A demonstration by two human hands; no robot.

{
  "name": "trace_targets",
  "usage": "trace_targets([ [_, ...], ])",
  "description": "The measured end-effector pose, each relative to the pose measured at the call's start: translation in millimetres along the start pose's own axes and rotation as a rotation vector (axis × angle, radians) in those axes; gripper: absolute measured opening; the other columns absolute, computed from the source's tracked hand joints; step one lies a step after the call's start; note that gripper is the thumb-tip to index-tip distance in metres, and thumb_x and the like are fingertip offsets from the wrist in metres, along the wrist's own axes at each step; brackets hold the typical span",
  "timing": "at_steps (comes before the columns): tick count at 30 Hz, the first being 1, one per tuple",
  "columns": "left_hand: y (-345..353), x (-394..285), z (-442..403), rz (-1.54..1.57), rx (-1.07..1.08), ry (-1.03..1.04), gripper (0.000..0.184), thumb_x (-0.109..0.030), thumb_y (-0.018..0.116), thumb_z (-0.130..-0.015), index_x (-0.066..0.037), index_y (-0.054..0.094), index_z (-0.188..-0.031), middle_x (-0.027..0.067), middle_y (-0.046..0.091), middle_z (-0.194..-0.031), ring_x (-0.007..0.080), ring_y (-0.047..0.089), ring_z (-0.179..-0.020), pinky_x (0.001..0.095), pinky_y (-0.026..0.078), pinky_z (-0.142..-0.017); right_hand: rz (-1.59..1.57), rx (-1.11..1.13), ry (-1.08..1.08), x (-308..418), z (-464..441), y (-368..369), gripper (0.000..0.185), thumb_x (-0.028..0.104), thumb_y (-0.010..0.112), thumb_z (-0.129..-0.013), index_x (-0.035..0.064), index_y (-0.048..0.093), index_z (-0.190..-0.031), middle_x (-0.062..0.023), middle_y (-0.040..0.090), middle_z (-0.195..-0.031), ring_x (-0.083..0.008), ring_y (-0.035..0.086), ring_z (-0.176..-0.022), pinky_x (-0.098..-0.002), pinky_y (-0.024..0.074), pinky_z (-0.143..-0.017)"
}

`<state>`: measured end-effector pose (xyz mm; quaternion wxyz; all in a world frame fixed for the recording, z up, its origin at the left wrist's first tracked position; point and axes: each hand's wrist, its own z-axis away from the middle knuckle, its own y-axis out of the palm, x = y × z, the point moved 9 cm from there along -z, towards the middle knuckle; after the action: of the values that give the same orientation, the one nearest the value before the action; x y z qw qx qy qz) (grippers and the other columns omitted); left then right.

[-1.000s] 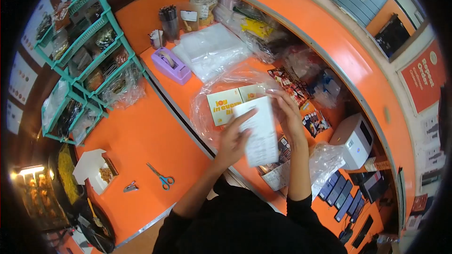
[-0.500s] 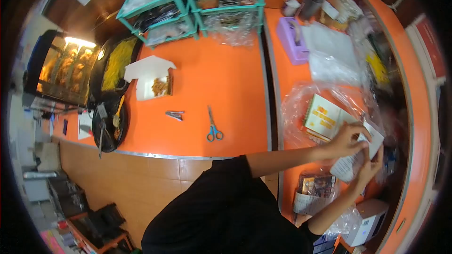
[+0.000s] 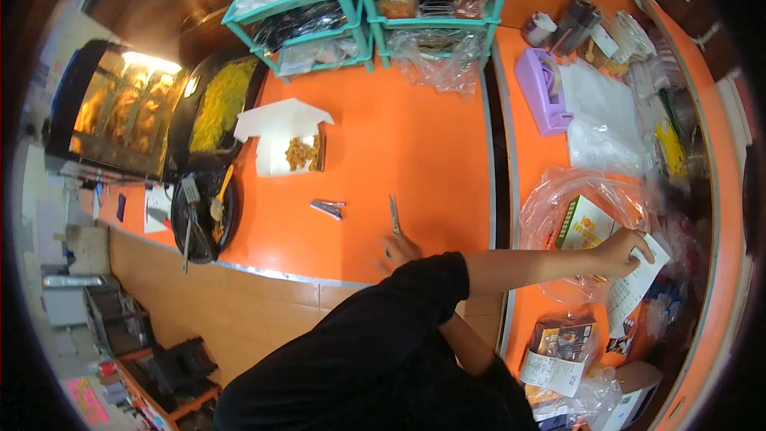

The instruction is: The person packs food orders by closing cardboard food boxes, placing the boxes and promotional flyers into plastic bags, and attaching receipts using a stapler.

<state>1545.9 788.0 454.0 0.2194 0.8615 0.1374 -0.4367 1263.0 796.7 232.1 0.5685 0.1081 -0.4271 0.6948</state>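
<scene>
My left hand (image 3: pixel 618 255) pinches the top of a white printed paper slip (image 3: pixel 634 287), which hangs over the right counter. Partly behind that wrist, a white and green box with yellow lettering (image 3: pixel 586 223) lies in a clear plastic bag (image 3: pixel 542 203). My right arm crosses beneath the left one. My right hand (image 3: pixel 399 252) is blurred over the handles of the scissors (image 3: pixel 394 214), its fingers closed round them; the blades point away from me. Left of the scissors lies a stapler (image 3: pixel 327 208).
An open white food box (image 3: pixel 275 152) stands on the left counter (image 3: pixel 431 144), near a black pan (image 3: pixel 203 231) with utensils. Teal racks (image 3: pixel 435 22) stand behind. On the right are a purple tape dispenser (image 3: pixel 538 96), plastic sheets (image 3: pixel 602 112) and a bagged package with a receipt (image 3: pixel 550 371).
My right hand has let go of the slip and moved left to the scissors. My left hand keeps the slip, which now hangs more unfolded. The view has turned toward the left counter.
</scene>
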Motion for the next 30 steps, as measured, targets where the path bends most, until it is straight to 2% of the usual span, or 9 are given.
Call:
trace_targets([
  [7, 16.2, 6.4, 10.6, -0.031, 0.062, -0.016, 0.024, 0.007, 0.059, -0.072, -0.002, 0.068, -0.093, 0.0161, 0.064, -0.099, 0.026, 0.061, -0.096, 0.0346, 0.045, -0.088, -0.509, 0.092, -0.035, -2.0, -51.0, 39.4, 0.031, 0.016, 0.059, -0.088, 0.0008, 0.052, -0.114, -0.0121, 0.061, -0.104, -0.0235, 0.059, -0.097, -0.0374, 0.0464, -0.086],
  [14, 18.9, 3.4, -10.4, 0.132, 0.196, -0.067, 0.03, 0.008, 0.059, -0.076, -0.003, 0.066, -0.103, 0.011, 0.06, -0.113, 0.0197, 0.059, -0.101, 0.0322, 0.046, -0.092, -0.982, 0.491, -0.167, -16.1, 55.7, -10.5, 0.033, 0.012, 0.056, -0.091, -0.0007, 0.047, -0.12, -0.0122, 0.06, -0.108, -0.0211, 0.058, -0.103, -0.036, 0.045, -0.091],
  [17, 25.5, 13.3, -19.3, 0.227, 0.294, -0.082, 0.03, 0.008, 0.059, -0.079, -0.001, 0.063, -0.107, 0.0095, 0.06, -0.113, 0.018, 0.059, -0.102, 0.0297, 0.05, -0.088, -0.758, 0.208, -0.361, -51.8, 116.5, -134.7, 0.033, 0.012, 0.058, -0.09, -0.0012, 0.047, -0.118, -0.012, 0.06, -0.11, -0.0202, 0.057, -0.106, -0.0353, 0.0467, -0.09],
  [18, 23.9, 7.7, -22.0, 0.205, 0.29, -0.084, 0.031, 0.008, 0.059, -0.079, 0.001, 0.062, -0.109, 0.0096, 0.059, -0.114, 0.0174, 0.059, -0.103, 0.0286, 0.051, -0.087, -0.825, -0.052, -0.335, -45.9, 150.7, -196.5, 0.034, 0.013, 0.062, -0.088, 0.001, 0.048, -0.117, -0.0094, 0.061, -0.104, -0.0176, 0.061, -0.095, -0.0311, 0.0498, -0.082],
  [19, 24.4, 4.6, -24.3, 0.184, 0.281, -0.088, 0.031, 0.007, 0.059, -0.08, 0.002, 0.06, -0.111, 0.0097, 0.058, -0.115, 0.0167, 0.059, -0.103, 0.0276, 0.052, -0.086, -0.549, -0.482, -0.43, -56.8, 178.9, -255.5, 0.034, 0.015, 0.065, -0.085, 0.0032, 0.05, -0.113, -0.0063, 0.062, -0.093, -0.0145, 0.062, -0.077, -0.0252, 0.0503, -0.07],
  [21, 31.2, 8.8, -25.2, 0.246, 0.286, -0.122, 0.032, 0.007, 0.06, -0.08, 0.002, 0.059, -0.112, 0.0098, 0.058, -0.116, 0.0168, 0.06, -0.103, 0.0278, 0.052, -0.086, -0.55, -0.932, -0.282, -71.5, 223.0, -347.6, 0.029, 0.019, 0.067, -0.084, 0.006, 0.054, -0.107, -0.0043, 0.061, -0.09, -0.0128, 0.058, -0.079, -0.0263, 0.0475, -0.07],
  [23, 35.4, 11.2, -28.0, 0.294, 0.281, -0.155, 0.033, 0.007, 0.061, -0.08, 0.003, 0.058, -0.113, 0.0099, 0.058, -0.117, 0.0168, 0.06, -0.103, 0.0281, 0.052, -0.086, -0.634, -1.348, -0.575, -68.2, 245.5, -420.5, 0.029, 0.022, 0.069, -0.084, 0.0041, 0.054, -0.103, -0.0042, 0.061, -0.087, -0.0126, 0.058, -0.08, -0.0283, 0.0469, -0.072],
  [25, 40.5, 8.8, -30.1, 0.219, 0.303, -0.165, 0.036, 0.006, 0.061, -0.08, 0.002, 0.057, -0.116, 0.0096, 0.057, -0.118, 0.0168, 0.061, -0.1, 0.0276, 0.053, -0.085, -0.565, -1.435, -0.52, -89.8, 225.7, -473.5, 0.033, 0.022, 0.071, -0.083, 0.0027, 0.053, -0.103, -0.0064, 0.061, -0.091, -0.013, 0.058, -0.079, -0.0271, 0.047, -0.072],
  [30, 45.8, 1.3, -38.2, 0.093, 0.269, -0.19, 0.035, 0.013, 0.059, -0.076, 0.002, 0.061, -0.109, 0.0088, 0.055, -0.114, 0.0189, 0.062, -0.101, 0.0265, 0.053, -0.084, -0.952, -0.974, -0.469, -92.1, 146.8, -494.3, 0.04, 0.021, 0.072, -0.082, -0.0042, 0.051, -0.104, -0.0128, 0.061, -0.095, -0.0203, 0.063, -0.086, -0.0315, 0.0541, -0.074],
])
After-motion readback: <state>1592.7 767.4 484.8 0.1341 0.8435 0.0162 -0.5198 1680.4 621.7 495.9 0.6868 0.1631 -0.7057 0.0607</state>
